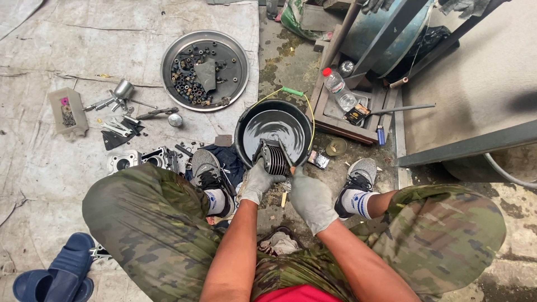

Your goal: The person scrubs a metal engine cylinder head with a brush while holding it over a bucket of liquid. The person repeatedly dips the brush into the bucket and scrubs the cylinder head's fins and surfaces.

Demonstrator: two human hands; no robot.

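Over the basin: finned engine cylinder (272, 157) held at the near rim of the black basin (246, 120) of dark liquid, between the person's knees
Left hand (258, 181): gloved, fingers curled around the cylinder's near-left side
Right hand (311, 200): gloved, closed against its right side, slightly nearer the body
Axis: cylinder tilted, fins stacked running near-left to far-right
Far left: round metal tray (170, 70) of small parts, well apart
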